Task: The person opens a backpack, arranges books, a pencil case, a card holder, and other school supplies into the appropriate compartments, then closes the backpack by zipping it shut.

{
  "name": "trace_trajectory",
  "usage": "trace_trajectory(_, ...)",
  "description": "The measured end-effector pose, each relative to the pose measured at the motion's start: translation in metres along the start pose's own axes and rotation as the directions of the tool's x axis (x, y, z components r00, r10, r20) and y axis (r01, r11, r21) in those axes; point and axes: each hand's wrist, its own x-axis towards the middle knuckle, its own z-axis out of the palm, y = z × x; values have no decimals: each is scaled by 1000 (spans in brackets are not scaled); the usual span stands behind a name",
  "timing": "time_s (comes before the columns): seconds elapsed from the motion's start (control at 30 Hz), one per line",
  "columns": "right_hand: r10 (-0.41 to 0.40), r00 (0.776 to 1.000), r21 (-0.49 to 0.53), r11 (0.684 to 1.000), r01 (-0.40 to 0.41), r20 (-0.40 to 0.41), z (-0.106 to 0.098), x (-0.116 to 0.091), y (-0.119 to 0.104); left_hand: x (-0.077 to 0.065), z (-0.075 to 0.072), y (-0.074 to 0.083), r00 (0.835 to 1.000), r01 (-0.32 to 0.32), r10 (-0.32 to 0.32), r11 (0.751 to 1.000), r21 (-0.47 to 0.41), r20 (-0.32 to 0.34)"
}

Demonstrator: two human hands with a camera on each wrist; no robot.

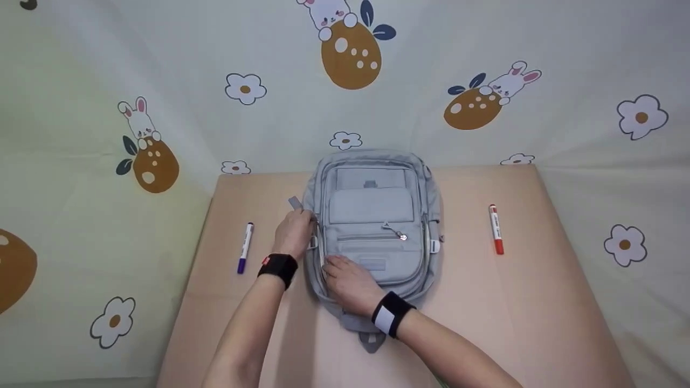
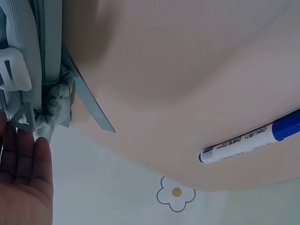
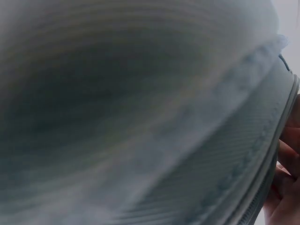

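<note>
A grey backpack (image 1: 372,205) lies on its back on the table, front panel up and top handle toward the near edge. At its left side my left hand (image 1: 294,233) pinches a zipper pull; the pull's triangular grey tab (image 2: 24,118) shows at the fingertips in the left wrist view, with the thumb mostly out of frame. Lower on the same side, my right hand (image 1: 353,283) grips the bag's edge along the zipper. In the right wrist view its curled fingers (image 3: 289,157) meet the zipper seam (image 3: 262,197), and blurred grey fabric fills most of the picture.
A white marker with a blue cap (image 1: 245,248) lies left of the bag, and one with a red cap (image 1: 496,229) lies to the right. A loose strap end (image 1: 295,203) sticks out at the bag's left. Patterned cloth (image 1: 280,124) hangs behind the table (image 1: 517,302).
</note>
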Motion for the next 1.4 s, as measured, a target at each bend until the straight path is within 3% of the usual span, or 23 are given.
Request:
trace_trajectory(0.3, 3, 1000, 28, 1000, -3, -2, 0, 0, 1, -6, -5, 5, 999, -37, 36, 998, 55, 23)
trace_trajectory(0.5, 13, 1000, 35, 999, -13, 16, -2, 1, -1, -18, -7, 8, 998, -62, 59, 995, 79, 34)
trace_trajectory(0.83, 12, 1000, 28, 1000, -13, 27, -5, 0, -1, -40, -9, 13, 984, -178, 179, 967, 181, 9)
trace_trajectory(1.0, 8, 1000, 60, 998, -8, 5, -6, -2, -1, -43, -8, 12, 987, -160, 159, 974, 161, 23)
trace_trajectory(1.2, 23, 993, 198, 980, 1, -119, -9, -16, 3, -43, -8, 8, 993, -118, 117, 988, 96, 22)
trace_trajectory(1.4, 36, 950, 247, 968, 44, -309, -12, -40, 3, -44, -9, 6, 995, -103, 102, 993, 56, 21)
